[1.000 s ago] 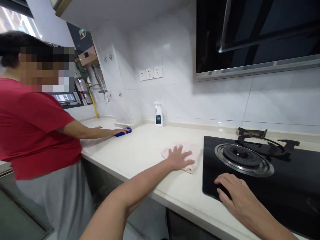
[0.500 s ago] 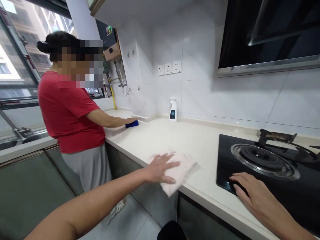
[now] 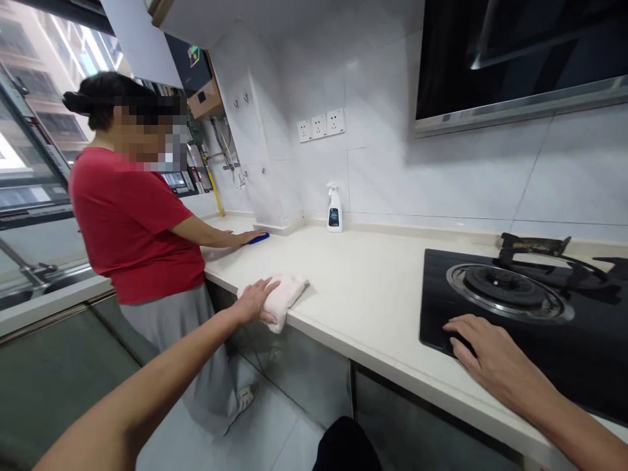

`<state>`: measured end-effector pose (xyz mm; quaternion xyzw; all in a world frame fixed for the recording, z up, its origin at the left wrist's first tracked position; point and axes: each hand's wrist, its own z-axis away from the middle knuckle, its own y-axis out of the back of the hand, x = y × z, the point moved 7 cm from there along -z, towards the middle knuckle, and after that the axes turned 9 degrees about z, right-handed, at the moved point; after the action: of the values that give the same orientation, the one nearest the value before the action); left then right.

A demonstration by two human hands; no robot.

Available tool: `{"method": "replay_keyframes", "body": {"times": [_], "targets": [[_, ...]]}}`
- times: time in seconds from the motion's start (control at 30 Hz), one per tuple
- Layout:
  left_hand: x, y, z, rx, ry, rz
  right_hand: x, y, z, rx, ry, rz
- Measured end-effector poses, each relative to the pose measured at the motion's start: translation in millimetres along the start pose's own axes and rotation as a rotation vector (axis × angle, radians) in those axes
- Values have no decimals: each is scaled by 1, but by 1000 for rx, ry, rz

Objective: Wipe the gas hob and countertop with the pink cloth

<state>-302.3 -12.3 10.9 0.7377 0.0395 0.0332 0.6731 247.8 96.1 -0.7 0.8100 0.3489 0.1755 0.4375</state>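
Note:
My left hand presses flat on a pale pink cloth at the front edge of the white countertop, fingers spread over it. Part of the cloth hangs over the edge. My right hand rests palm down, fingers apart, on the front left corner of the black glass hob, holding nothing. A gas burner sits just beyond it.
A person in a red shirt stands at the left end of the counter, a hand on a blue cloth. A white spray bottle stands by the wall. Range hood overhangs the hob. Wall sockets sit above.
My left hand has slid the pink cloth leftward along the counter's front edge, away from the hob. My right hand has stayed on the hob corner. The view has shifted left.

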Motion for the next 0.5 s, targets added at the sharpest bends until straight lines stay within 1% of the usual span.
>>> {"method": "replay_keyframes", "body": {"times": [0.07, 0.13, 0.2, 0.27, 0.33, 0.4, 0.47, 0.5], "targets": [[23, -6, 8, 88, -69, -4, -2, -1, 0, 6, -2, 3], [52, -11, 16, 164, -127, -9, -4, -1, -1, 17, -1, -10], [86, -14, 23, 232, -171, -8, -6, 1, -3, 41, 7, -33], [123, -14, 28, 299, -209, -4, -7, 8, -5, 95, 9, -50], [163, -14, 33, 347, -246, 7, -6, 22, -7, 185, -5, -66], [206, -15, 37, 367, -288, 25, -9, 39, -7, 286, -39, -85], [250, -17, 41, 385, -328, 49, -24, 57, -4, 367, -63, -115], [272, -18, 43, 400, -343, 61, -37, 65, -2, 395, -60, -137]]}}
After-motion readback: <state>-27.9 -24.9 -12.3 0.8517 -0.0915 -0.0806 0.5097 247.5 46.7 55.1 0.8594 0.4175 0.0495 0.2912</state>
